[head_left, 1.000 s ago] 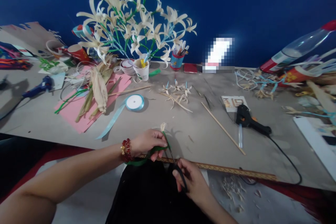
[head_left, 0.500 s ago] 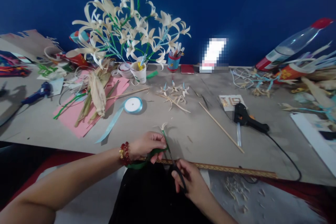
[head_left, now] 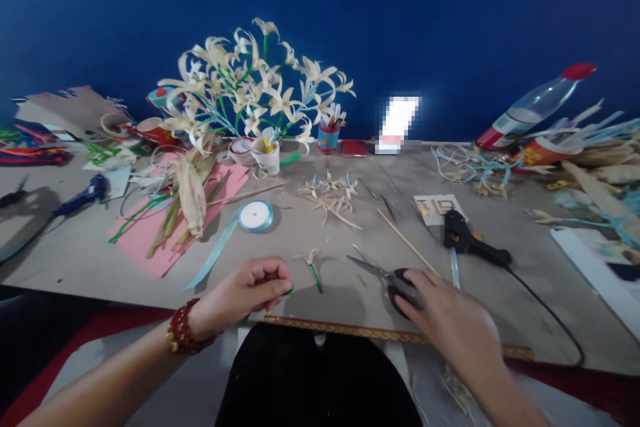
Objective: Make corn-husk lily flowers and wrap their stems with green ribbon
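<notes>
The grip of the left hand [head_left: 260, 285] is pinched, thumb against fingers, on a small bit of green strip [head_left: 291, 289] whose end peeks out at the fingertips. A bracelet of dark red beads [head_left: 187, 330] circles that wrist. The right hand [head_left: 450, 320] has its thumb and fingers closed over the looped handles of black-handled metal scissors [head_left: 386, 273]; the blades stand slightly apart, pointing left, low over the grey table [head_left: 285, 243].

Between the two hands, touching neither, is a small cream flower with a short green stem [head_left: 314, 268], its petals towards the far side. Beyond it lie several cream flower heads with pale blue tips [head_left: 350, 187]. A round white spool of light blue ribbon [head_left: 255, 216] lies past the left hand, its loose tail running towards the near edge. Near the right hand are a thin wooden stick [head_left: 404, 236] and a black glue gun [head_left: 460, 233]. Farther back, a white paper cup [head_left: 269, 161] stands below a big spray of cream flowers [head_left: 283, 101].
</notes>
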Tool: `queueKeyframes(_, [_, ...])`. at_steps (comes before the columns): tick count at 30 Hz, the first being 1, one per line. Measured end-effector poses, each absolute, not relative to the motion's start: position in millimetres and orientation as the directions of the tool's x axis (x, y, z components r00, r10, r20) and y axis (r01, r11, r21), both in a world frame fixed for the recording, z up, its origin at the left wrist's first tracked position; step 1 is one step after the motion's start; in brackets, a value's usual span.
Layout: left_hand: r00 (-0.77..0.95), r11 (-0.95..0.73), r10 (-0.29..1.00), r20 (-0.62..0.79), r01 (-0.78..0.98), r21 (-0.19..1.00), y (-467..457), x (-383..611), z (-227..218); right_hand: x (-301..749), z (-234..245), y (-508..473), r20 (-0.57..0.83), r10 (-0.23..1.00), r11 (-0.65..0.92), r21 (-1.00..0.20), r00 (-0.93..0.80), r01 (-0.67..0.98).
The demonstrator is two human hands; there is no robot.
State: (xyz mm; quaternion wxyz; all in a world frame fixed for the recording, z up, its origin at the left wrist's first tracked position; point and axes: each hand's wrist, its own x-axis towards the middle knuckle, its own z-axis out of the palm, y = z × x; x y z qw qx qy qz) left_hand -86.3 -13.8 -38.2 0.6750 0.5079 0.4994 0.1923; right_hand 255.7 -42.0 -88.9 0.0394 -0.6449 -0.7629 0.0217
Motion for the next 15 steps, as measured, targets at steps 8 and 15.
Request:
queueKeyframes(8, [0.099,0.271,0.948,-0.302,0.242,0.931,-15,-121,20,251,-89,-29,-0.116,0.981,0.161,0.046,-0.154,0.986])
queueKeyframes(15, [-0.033,0.129,0.992,-0.125,0.312,0.941,-19,-127,26,249,-84,-20,0.079,0.936,0.351,-0.163,-0.343,0.922])
